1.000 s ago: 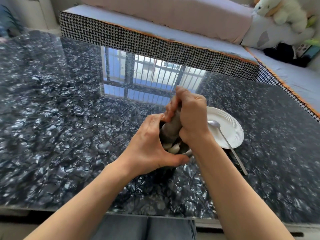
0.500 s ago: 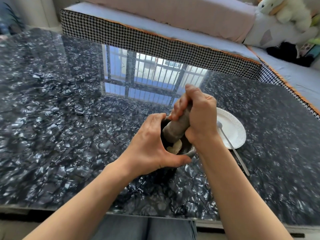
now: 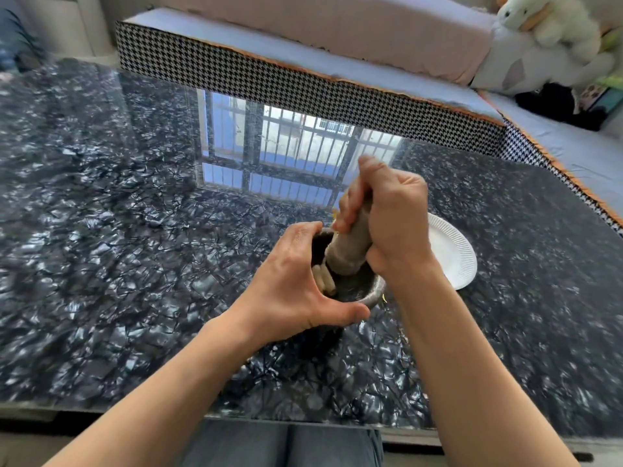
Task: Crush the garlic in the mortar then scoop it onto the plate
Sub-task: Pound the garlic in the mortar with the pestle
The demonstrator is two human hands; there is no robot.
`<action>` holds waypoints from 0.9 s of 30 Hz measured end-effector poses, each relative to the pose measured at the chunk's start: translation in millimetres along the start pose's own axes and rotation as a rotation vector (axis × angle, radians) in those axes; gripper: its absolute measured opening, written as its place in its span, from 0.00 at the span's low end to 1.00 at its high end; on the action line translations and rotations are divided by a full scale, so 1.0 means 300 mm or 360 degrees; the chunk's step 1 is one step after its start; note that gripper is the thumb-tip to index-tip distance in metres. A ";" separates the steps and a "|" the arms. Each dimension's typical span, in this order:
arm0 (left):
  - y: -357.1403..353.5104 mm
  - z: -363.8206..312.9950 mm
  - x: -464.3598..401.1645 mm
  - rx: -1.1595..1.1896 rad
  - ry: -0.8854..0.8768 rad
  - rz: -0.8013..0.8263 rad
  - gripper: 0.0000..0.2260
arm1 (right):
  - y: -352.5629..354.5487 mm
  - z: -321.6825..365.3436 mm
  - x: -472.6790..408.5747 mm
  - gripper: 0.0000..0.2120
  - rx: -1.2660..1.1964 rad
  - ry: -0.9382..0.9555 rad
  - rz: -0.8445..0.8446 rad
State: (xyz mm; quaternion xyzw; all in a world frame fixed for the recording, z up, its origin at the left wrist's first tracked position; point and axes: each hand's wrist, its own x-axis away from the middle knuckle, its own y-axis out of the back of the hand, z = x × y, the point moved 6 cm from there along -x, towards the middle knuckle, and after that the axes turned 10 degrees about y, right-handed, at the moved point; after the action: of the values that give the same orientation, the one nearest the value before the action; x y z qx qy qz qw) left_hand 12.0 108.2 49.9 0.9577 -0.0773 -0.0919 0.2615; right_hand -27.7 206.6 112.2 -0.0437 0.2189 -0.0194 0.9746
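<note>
1. Right hand [image 3: 391,224] is fisted round the upper shaft of the pestle [image 3: 347,254], tilted, with the fat end down in the bowl. Left hand [image 3: 296,281] is wrapped on the near-left wall of the mortar [image 3: 367,294], thumb along the front rim and fingers over the far rim, bracing it.
2. Worktop [image 3: 118,230] is a glossy dark marbled slab with a window reflected in it. The mortar sits near the middle, right in front of the person.
3. Plate [image 3: 451,251] is a white ribbed paper one, just beside the mortar on the right and half hidden by the right wrist. The part that shows has no garlic on it. No spoon is visible now; it may be behind the right forearm, can't tell.
4. Mortar is a dark stone bowl with a grey rim, upright and flat on the worktop.
5. Garlic [image 3: 325,281] shows as pale cloves pushed against the left inner wall next to the pestle head. They look mostly whole, maybe slightly bruised; the frame is blurry there.
6. Step in hand: crushing, early to middle by my read. Scooping has not started.
7. Next move calls for bringing the pestle head onto the cloves at the left wall rather than the bare floor of the bowl, pressing and grinding while the left hand pins the mortar so it doesn't skid on the slick worktop. Only once the garlic is mashed comes the swap to a scooping tool and the transfer to the plate.
</note>
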 end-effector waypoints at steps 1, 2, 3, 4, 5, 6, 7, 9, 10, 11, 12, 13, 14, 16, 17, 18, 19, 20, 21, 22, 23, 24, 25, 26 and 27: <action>-0.001 0.003 0.001 0.0004 0.0008 0.0003 0.47 | 0.004 0.010 -0.009 0.30 -0.0032 0.0005 -0.0033; 0.000 0.003 0.002 0.0009 0.0009 0.0002 0.47 | 0.009 0.018 -0.019 0.31 -0.0049 0.0013 -0.0065; -0.001 0.003 0.004 0.0010 0.0011 0.0001 0.48 | 0.013 0.019 -0.024 0.31 -0.0062 0.0019 -0.0093; -0.001 0.003 0.004 0.0007 0.0013 0.0000 0.48 | 0.016 0.012 -0.023 0.30 -0.0072 0.0012 -0.0108; -0.002 0.003 0.004 0.0001 0.0016 0.0000 0.48 | 0.015 -0.003 -0.017 0.30 -0.0074 -0.0001 -0.0103; -0.001 0.002 0.003 -0.0005 0.0012 -0.0002 0.47 | 0.009 -0.023 -0.005 0.29 -0.0072 -0.0019 -0.0081; -0.001 0.002 0.001 -0.0009 0.0006 -0.0001 0.46 | 0.000 -0.046 0.008 0.29 -0.0073 -0.0046 -0.0054; 0.000 0.000 -0.002 0.0000 0.0002 -0.0005 0.43 | -0.020 -0.075 0.024 0.29 -0.0070 -0.0095 -0.0008; 0.001 0.000 0.000 0.0012 0.0006 -0.0003 0.42 | -0.026 -0.075 0.023 0.29 -0.0052 -0.0098 0.0007; 0.001 0.001 0.000 0.0017 0.0007 -0.0001 0.42 | -0.029 -0.065 0.016 0.29 -0.0043 -0.0090 0.0008; 0.002 0.000 0.001 0.0013 0.0001 -0.0008 0.42 | -0.026 -0.043 0.007 0.30 -0.0044 -0.0075 -0.0008; 0.003 0.000 0.001 -0.0001 -0.0008 -0.0013 0.44 | -0.017 -0.024 -0.003 0.30 -0.0067 -0.0055 -0.0042; 0.002 -0.001 0.001 -0.0016 -0.0019 -0.0015 0.45 | -0.006 -0.014 -0.010 0.30 -0.0090 -0.0027 -0.0064; 0.003 -0.002 -0.001 -0.0028 -0.0018 -0.0010 0.44 | 0.002 -0.016 -0.003 0.29 0.0000 0.0039 -0.0039; 0.002 -0.003 -0.001 -0.0025 -0.0012 0.0001 0.44 | 0.002 -0.034 0.012 0.29 0.0083 0.0040 -0.0021; 0.002 -0.002 -0.001 -0.0024 -0.0013 0.0008 0.44 | 0.005 -0.056 0.025 0.29 0.0141 0.0009 -0.0019; 0.002 -0.002 -0.001 -0.0026 -0.0017 -0.0001 0.45 | 0.008 -0.075 0.031 0.30 0.0155 -0.0042 -0.0029; 0.002 -0.002 0.002 -0.0037 -0.0019 -0.0005 0.45 | 0.017 -0.083 0.033 0.31 0.0135 -0.0088 -0.0058; 0.003 -0.003 0.002 -0.0047 -0.0025 -0.0007 0.45 | 0.027 -0.077 0.028 0.31 0.0097 -0.0104 -0.0099; 0.004 -0.004 0.001 -0.0041 -0.0031 -0.0011 0.43 | 0.036 -0.057 0.018 0.31 0.0043 -0.0094 -0.0138; 0.004 -0.004 0.001 -0.0025 -0.0034 -0.0016 0.41 | 0.042 -0.036 0.005 0.31 -0.0015 -0.0071 -0.0166; 0.005 -0.006 0.000 -0.0015 -0.0037 -0.0018 0.40 | 0.044 -0.021 -0.003 0.30 -0.0072 -0.0042 -0.0171; 0.003 -0.006 -0.001 -0.0017 -0.0036 -0.0016 0.41 | 0.038 -0.013 -0.005 0.30 -0.0091 -0.0006 -0.0145; 0.002 -0.005 -0.002 -0.0025 -0.0030 -0.0012 0.41 | 0.026 -0.018 0.001 0.29 -0.0048 0.0029 -0.0101; 0.001 -0.003 -0.004 -0.0030 -0.0020 -0.0007 0.41 | 0.009 -0.035 0.017 0.29 0.0030 0.0040 -0.0049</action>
State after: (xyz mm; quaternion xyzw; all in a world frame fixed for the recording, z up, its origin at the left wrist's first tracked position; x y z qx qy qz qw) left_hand 11.1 108.6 51.0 0.9547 -0.0758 -0.0992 0.2700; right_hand -27.7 208.4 100.3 -0.0375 0.2303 -0.0372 0.9717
